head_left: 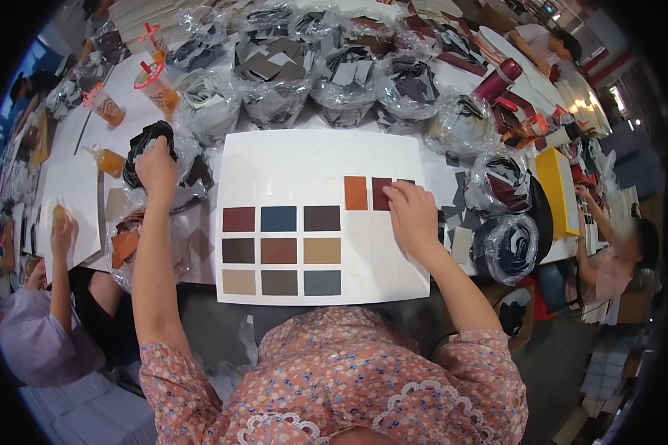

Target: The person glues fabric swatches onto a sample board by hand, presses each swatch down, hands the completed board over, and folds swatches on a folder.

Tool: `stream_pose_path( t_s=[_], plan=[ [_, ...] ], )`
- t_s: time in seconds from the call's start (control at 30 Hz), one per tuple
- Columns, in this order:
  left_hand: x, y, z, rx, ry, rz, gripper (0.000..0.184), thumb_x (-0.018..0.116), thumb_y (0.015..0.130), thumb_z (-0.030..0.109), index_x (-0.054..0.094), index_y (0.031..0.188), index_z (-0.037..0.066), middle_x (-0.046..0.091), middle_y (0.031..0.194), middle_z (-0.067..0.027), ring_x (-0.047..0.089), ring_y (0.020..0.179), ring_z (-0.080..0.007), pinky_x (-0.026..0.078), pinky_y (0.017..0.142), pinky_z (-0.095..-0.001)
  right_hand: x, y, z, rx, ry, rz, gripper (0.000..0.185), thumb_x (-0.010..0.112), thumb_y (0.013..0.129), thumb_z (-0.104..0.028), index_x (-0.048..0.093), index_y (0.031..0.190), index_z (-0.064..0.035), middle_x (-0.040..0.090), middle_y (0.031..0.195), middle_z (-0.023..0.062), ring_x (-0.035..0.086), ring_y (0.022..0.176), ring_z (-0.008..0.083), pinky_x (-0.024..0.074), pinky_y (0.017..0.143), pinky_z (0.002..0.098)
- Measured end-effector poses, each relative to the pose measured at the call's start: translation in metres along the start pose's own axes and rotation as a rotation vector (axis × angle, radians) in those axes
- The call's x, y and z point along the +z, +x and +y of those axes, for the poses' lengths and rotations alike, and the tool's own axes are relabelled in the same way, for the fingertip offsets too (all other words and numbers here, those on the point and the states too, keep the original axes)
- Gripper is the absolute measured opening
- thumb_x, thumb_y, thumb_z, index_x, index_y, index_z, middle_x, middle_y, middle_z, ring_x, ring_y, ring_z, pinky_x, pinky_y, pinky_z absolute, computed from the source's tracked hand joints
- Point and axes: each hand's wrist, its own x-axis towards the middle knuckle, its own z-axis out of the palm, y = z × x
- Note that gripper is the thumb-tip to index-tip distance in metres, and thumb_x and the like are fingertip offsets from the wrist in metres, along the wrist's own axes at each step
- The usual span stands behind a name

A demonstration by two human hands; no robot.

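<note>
A white board (304, 167) lies in front of me with a grid of coloured swatches at its lower left. Toward the upper right of the board are an orange swatch (355, 193) and a dark red swatch (379, 194). My right hand (416, 219) is closed with its fingertips down on a dark swatch (405, 182), which is mostly hidden beside the dark red one. Off to the left, my left hand (157, 169) is closed at a plastic-lined bundle of black swatches (137, 150), its fingertips partly hidden among them.
Plastic-wrapped bundles of grey swatches (271, 70) line the table behind the board. Navy swatches (513, 243) stand at the right, near a yellow box (557, 193). Drink cups (156, 89) and a red bottle (499, 80) stand farther back. People sit at both sides.
</note>
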Motion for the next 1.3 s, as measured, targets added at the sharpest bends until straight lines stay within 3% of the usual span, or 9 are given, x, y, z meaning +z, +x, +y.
stream_pose_path(
  t_s=[0.2, 0.4, 0.47, 0.53, 0.63, 0.7, 0.97, 1.1, 1.3],
  plan=[
    [-0.001, 0.002, -0.003, 0.061, -0.144, 0.26, 0.01, 0.057, 0.089, 0.014, 0.054, 0.083, 0.007, 0.062, 0.073, -0.0141, 0.062, 0.07, -0.0373, 0.044, 0.06, -0.0472, 0.008, -0.023, 0.006, -0.267, -0.188, -0.055, 0.037, 0.054, 0.081, -0.003, 0.061, 0.117, -0.0023, 0.057, 0.127, 0.0142, 0.044, 0.13, 0.0316, 0.0266, 0.111, 0.0519],
    [-0.044, 0.004, 0.007, -0.198, -0.479, 0.388, 0.012, 0.05, 0.097, 0.014, 0.051, 0.104, 0.004, 0.065, 0.088, -0.0161, 0.062, 0.076, -0.0406, 0.046, 0.062, -0.0456, 0.012, -0.013, 0.008, -0.241, -0.128, -0.098, 0.031, 0.058, 0.081, -0.006, 0.064, 0.111, -0.0035, 0.06, 0.123, 0.0122, 0.045, 0.128, 0.0316, 0.0274, 0.11, 0.0528],
    [-0.064, -0.011, 0.031, -0.186, -0.81, 0.238, 0.017, 0.05, 0.097, 0.011, 0.051, 0.111, 0.004, 0.063, 0.084, -0.0126, 0.063, 0.069, -0.0289, 0.047, 0.06, -0.0385, 0.007, -0.011, 0.004, -0.178, -0.056, -0.089, 0.028, 0.061, 0.082, -0.01, 0.065, 0.109, -0.0053, 0.061, 0.12, 0.0111, 0.046, 0.126, 0.0312, 0.0277, 0.108, 0.0537],
    [-0.09, -0.051, 0.077, -0.193, -1.321, -0.183, 0.021, 0.055, 0.093, 0.007, 0.054, 0.113, 0.002, 0.057, 0.081, -0.0032, 0.056, 0.067, -0.0092, 0.049, 0.062, -0.0241, -0.003, -0.008, -0.008, -0.124, 0.081, -0.025, 0.027, 0.067, 0.082, -0.015, 0.067, 0.108, -0.0069, 0.064, 0.114, 0.0102, 0.052, 0.119, 0.0308, 0.0332, 0.105, 0.0485],
    [-0.116, -0.114, 0.145, -0.27, -1.717, -0.68, 0.023, 0.063, 0.09, 0.006, 0.055, 0.11, -0.002, 0.057, 0.08, -0.002, 0.06, 0.066, -0.0097, 0.048, 0.06, -0.0214, -0.002, -0.013, -0.041, 0.13, 0.702, -0.104, 0.026, 0.065, 0.085, -0.015, 0.066, 0.109, -0.0039, 0.067, 0.106, 0.0096, 0.059, 0.109, 0.026, 0.0426, 0.096, 0.0399],
    [-0.12, -0.137, 0.175, -0.326, -1.799, -0.911, 0.016, 0.064, 0.09, 0.006, 0.059, 0.103, -0.003, 0.058, 0.077, -0.0003, 0.058, 0.064, -0.0074, 0.045, 0.057, -0.02, 0.004, -0.02, -0.064, 0.345, 1.253, -0.178, 0.022, 0.061, 0.093, -0.013, 0.062, 0.109, 0.0019, 0.068, 0.09, 0.0055, 0.063, 0.08, 0.0102, 0.0492, 0.07, 0.0245],
    [-0.122, -0.163, 0.218, -0.319, -1.575, -0.854, 0.015, 0.066, 0.089, 0.008, 0.056, 0.083, -0.001, 0.054, 0.064, 0.0003, 0.052, 0.05, -0.0052, 0.041, 0.045, -0.0217, 0.002, -0.049, -0.05, 0.71, 1.191, -0.197, 0.008, 0.057, 0.094, -0.008, 0.058, 0.097, 0.0004, 0.064, 0.078, 0.0057, 0.058, 0.063, 0.0078, 0.0473, 0.057, 0.0218],
    [-0.121, -0.156, 0.228, -0.195, -1.45, -0.86, 0.021, 0.067, 0.088, 0.01, 0.053, 0.076, 0.0, 0.055, 0.061, -0.0023, 0.055, 0.049, -0.0078, 0.042, 0.045, -0.024, -0.001, -0.069, -0.006, 0.679, 1.035, 0.034, 0.009, 0.057, 0.095, -0.008, 0.059, 0.096, 0.0, 0.063, 0.074, 0.0041, 0.056, 0.064, 0.0057, 0.0461, 0.059, 0.0201],
    [-0.108, -0.158, 0.246, -0.112, -1.301, -0.876, 0.022, 0.069, 0.088, 0.011, 0.054, 0.075, 0.001, 0.056, 0.061, -0.0012, 0.055, 0.047, -0.007, 0.04, 0.044, -0.0217, -0.014, -0.1, 0.013, 0.547, 0.77, 0.041, 0.011, 0.062, 0.092, -0.011, 0.061, 0.093, 0.0005, 0.066, 0.075, 0.005, 0.059, 0.063, 0.0059, 0.0477, 0.058, 0.0209]
  ],
)
